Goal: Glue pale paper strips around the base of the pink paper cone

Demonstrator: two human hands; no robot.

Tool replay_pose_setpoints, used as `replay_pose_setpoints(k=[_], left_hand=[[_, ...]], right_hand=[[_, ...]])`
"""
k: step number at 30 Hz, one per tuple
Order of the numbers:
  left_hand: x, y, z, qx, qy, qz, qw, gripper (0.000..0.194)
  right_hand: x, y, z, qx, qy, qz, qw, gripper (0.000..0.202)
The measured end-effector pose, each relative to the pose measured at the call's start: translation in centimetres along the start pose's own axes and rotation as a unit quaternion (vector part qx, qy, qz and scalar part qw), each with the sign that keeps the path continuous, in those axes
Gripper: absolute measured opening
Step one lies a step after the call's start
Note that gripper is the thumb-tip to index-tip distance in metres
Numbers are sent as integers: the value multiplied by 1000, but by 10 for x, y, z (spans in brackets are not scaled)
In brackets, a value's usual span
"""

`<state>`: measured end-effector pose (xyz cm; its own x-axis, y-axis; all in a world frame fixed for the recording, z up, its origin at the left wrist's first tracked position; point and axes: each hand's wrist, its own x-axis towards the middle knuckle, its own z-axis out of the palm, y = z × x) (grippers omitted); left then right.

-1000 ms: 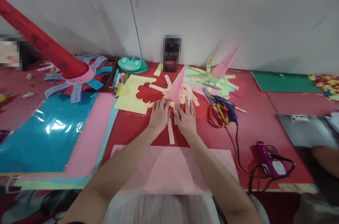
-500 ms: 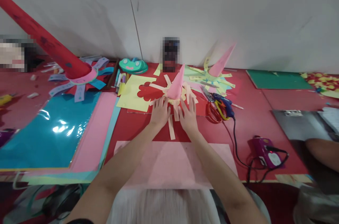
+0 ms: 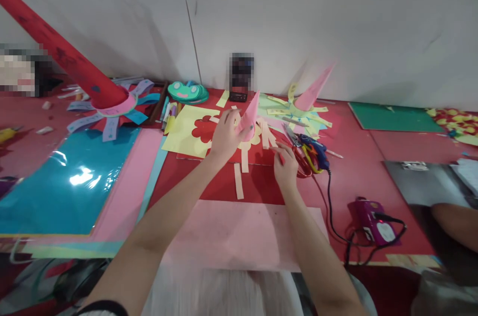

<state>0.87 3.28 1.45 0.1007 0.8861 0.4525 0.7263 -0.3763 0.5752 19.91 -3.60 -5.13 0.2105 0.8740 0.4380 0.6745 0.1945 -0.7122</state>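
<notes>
My left hand (image 3: 225, 132) is closed around the lower left side of an upright pink paper cone (image 3: 252, 110), its thumb across the cone's base. The cone stands on a pale yellow flower-shaped base (image 3: 255, 142), with cream paper strips (image 3: 244, 157) spreading from it over red card. To the right, my right hand (image 3: 286, 164) has its fingers curled together beside the strips and the red-handled scissors (image 3: 304, 169). What those fingers pinch, if anything, is hidden. One loose cream strip (image 3: 238, 181) lies in front of the cone.
A blue glue gun (image 3: 319, 151) is corded to a purple box (image 3: 376, 221). Another pink cone (image 3: 313, 89) stands behind. At left are a long red cone (image 3: 74, 62) and a blue sheet (image 3: 70, 186). Pink paper (image 3: 242, 234) lies nearest me. Another person's arm (image 3: 455, 226) rests at right.
My left hand has moved up from the base to the cone's side. My right hand has shifted right, away from the cone, and its spread fingers have curled together.
</notes>
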Motion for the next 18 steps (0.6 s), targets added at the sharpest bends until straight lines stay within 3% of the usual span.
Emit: replay_pose_setpoints(k=[4, 10, 14, 18], left_hand=[[36, 18, 2, 1, 18, -1, 1000, 49], [55, 22, 11, -45, 35, -27, 998, 15], [57, 24, -1, -58, 32, -28, 997, 7], [58, 24, -19, -87, -9, -14, 996, 7]], right_hand=[[1, -4, -1, 18, -17, 17, 1000, 28], [3, 5, -6, 54, -16, 50, 997, 27], [5, 6, -4, 84, -20, 59, 995, 25], [4, 5, -4, 95, -25, 68, 993, 25]])
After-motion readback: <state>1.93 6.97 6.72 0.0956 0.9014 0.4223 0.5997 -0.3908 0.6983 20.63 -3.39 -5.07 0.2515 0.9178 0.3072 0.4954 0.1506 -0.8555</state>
